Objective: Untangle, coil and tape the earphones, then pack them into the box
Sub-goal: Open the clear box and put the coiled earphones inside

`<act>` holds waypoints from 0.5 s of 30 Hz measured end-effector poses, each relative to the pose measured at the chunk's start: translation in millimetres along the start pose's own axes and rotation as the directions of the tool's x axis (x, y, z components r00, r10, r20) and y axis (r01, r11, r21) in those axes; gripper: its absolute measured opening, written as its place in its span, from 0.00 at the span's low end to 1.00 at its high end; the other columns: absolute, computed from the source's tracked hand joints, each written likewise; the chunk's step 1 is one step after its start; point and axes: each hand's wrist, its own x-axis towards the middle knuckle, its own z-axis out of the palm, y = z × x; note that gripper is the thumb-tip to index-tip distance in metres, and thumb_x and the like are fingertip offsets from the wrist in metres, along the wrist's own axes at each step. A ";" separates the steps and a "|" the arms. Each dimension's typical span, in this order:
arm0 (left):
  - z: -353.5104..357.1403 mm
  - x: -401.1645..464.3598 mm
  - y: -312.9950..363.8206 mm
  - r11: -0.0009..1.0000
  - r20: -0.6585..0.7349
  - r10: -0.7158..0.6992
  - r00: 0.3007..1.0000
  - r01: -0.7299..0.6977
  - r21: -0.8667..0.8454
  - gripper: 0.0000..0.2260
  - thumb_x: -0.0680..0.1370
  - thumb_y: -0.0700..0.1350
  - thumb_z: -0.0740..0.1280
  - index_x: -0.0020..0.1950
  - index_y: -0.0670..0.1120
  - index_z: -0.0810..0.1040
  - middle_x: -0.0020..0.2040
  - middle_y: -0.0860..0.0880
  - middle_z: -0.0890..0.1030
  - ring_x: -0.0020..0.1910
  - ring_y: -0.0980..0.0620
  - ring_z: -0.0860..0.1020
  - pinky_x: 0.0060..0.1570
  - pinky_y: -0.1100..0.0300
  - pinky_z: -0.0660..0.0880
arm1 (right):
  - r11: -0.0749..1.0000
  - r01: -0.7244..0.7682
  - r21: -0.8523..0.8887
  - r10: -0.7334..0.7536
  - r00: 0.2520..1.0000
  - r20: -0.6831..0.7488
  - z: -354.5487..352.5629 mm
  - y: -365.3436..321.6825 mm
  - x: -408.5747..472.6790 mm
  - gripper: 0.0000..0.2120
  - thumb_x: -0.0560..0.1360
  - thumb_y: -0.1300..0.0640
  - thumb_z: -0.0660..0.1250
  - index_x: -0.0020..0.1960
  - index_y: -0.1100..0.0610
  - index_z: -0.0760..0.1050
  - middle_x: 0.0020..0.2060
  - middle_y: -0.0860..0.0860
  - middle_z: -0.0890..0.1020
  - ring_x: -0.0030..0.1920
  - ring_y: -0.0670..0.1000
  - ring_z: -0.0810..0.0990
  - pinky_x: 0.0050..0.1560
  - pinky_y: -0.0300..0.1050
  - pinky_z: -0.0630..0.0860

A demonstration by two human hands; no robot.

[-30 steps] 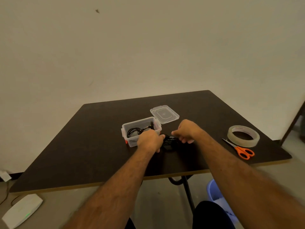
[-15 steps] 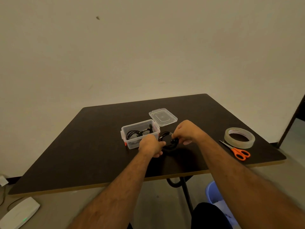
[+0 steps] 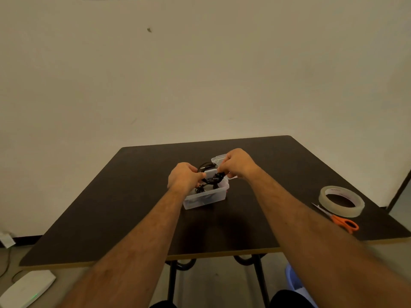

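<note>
Earphones (image 3: 212, 180) seemingly between both grips.

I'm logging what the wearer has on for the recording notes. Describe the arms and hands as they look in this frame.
Both forearms are bare from the bottom edge of the picture to the wrists: no sleeves show, and no watch, bracelet or glove. The left hand and right hand are bare too; no ring can be made out, though the fingers are partly hidden. Dark hair covers both forearms.

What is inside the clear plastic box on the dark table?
Inside the clear plastic box lie black earphone cables. The left hand covers its left part, so the rest is hidden.
</note>
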 end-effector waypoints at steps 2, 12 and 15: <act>-2.0 7.2 -3.3 0.994 -0.017 0.009 1.000 -0.007 0.111 0.06 0.76 0.50 0.73 0.48 0.50 0.79 0.43 0.50 0.82 0.42 0.53 0.81 0.44 0.56 0.80 | 0.996 -0.007 -0.086 0.008 1.000 0.007 11.7 -1.2 14.2 0.06 0.72 0.56 0.74 0.45 0.59 0.83 0.43 0.55 0.84 0.40 0.49 0.82 0.47 0.46 0.83; 17.8 27.3 -9.9 0.888 0.020 0.028 0.999 -0.034 0.458 0.09 0.76 0.52 0.72 0.50 0.48 0.82 0.43 0.50 0.82 0.41 0.53 0.80 0.42 0.56 0.80 | 0.874 -0.002 -0.487 -0.046 0.995 -0.087 43.4 4.7 36.7 0.08 0.74 0.54 0.71 0.51 0.57 0.79 0.43 0.52 0.81 0.43 0.51 0.80 0.46 0.46 0.79; 20.5 29.8 -9.4 0.848 0.055 0.037 0.998 -0.061 0.526 0.12 0.76 0.54 0.71 0.55 0.48 0.81 0.46 0.49 0.81 0.44 0.52 0.80 0.44 0.55 0.80 | 0.851 0.040 -0.524 -0.084 0.995 -0.060 49.8 9.7 39.1 0.07 0.74 0.53 0.72 0.49 0.56 0.80 0.43 0.52 0.82 0.44 0.51 0.81 0.47 0.48 0.81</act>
